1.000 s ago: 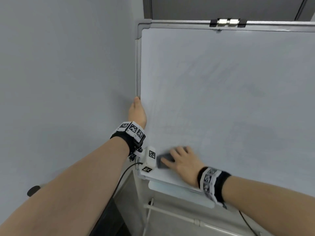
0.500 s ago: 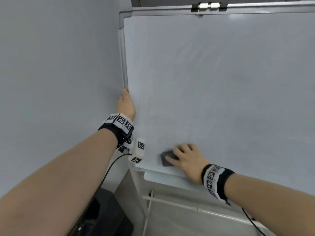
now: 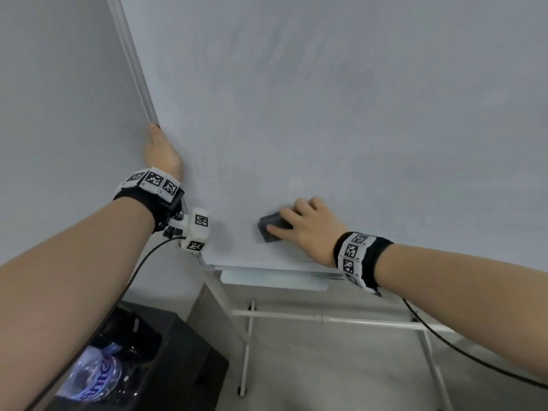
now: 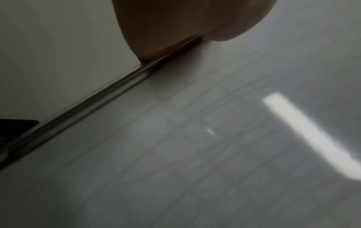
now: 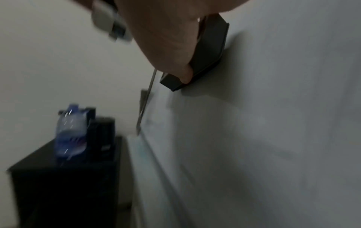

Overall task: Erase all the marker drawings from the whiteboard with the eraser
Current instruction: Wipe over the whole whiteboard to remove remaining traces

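The whiteboard (image 3: 341, 99) fills most of the head view; its surface shows only faint grey smears, no clear marker lines. My right hand (image 3: 305, 226) grips a dark grey eraser (image 3: 268, 229) and presses it flat against the board's lower part, near the bottom edge. In the right wrist view the thumb lies along the eraser (image 5: 209, 52), which sits on the board (image 5: 273, 123). My left hand (image 3: 161, 152) holds the board's left frame (image 3: 130, 57), fingers hidden behind the edge. In the left wrist view the left hand (image 4: 175, 26) meets the metal frame (image 4: 93, 94).
A marker tray (image 3: 272, 278) hangs under the board's bottom edge, above the white stand legs (image 3: 326, 318). A black cabinet (image 3: 178, 366) with a plastic water bottle (image 3: 95, 372) stands at the lower left. A plain wall (image 3: 59, 114) lies left of the board.
The right hand has slid the eraser to the right along the lower part of the board. The head view has tilted down and closer. The left hand stays on the frame.
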### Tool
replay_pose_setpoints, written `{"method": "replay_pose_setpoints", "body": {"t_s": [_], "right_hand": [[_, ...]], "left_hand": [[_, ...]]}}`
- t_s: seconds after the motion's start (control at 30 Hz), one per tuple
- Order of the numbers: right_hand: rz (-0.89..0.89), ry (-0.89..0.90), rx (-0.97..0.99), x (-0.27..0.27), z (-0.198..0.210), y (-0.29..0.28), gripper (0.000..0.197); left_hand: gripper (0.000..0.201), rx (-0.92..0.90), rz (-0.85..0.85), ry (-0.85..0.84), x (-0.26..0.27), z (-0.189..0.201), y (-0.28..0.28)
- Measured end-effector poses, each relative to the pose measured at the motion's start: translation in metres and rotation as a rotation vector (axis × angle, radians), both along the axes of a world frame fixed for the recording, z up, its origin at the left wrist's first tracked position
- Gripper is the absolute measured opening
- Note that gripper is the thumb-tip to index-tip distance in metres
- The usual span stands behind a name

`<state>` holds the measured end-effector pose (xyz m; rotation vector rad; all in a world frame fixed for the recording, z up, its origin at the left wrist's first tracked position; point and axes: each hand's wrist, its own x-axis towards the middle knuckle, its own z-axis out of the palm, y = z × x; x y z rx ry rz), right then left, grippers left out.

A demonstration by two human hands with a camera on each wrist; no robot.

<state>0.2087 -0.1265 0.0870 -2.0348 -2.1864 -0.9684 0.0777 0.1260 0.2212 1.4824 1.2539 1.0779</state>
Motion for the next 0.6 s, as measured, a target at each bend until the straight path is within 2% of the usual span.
{"method": "replay_pose_setpoints", "body": {"t_s": [0.13, 0.23, 0.33, 0.43, 0.6], "right_hand": [[0.019, -0.078, -0.214, -0.015, -0.062, -0.011, 0.043], [0.021, -0.137, -0.242, 0.007, -0.081, -0.045, 0.044], [0.005, -0.154, -0.268, 0.041, -0.086, -0.091, 0.054], [-0.04, -0.141, -0.27, 0.058, -0.08, -0.123, 0.055], [-0.095, -0.051, -0.238, 0.032, -0.075, -0.099, 0.054]], "left_hand": [[0.062, -0.024, 0.071, -0.037, -0.002, -0.003, 0.002], [0.06, -0.027, 0.096, -0.036, -0.001, -0.002, 0.002], [0.06, -0.019, 0.082, -0.027, 0.002, -0.002, 0.0], [0.059, -0.001, 0.056, -0.009, 0.003, 0.0, -0.005], [0.057, 0.042, 0.061, 0.089, -0.001, -0.001, -0.004]]}}
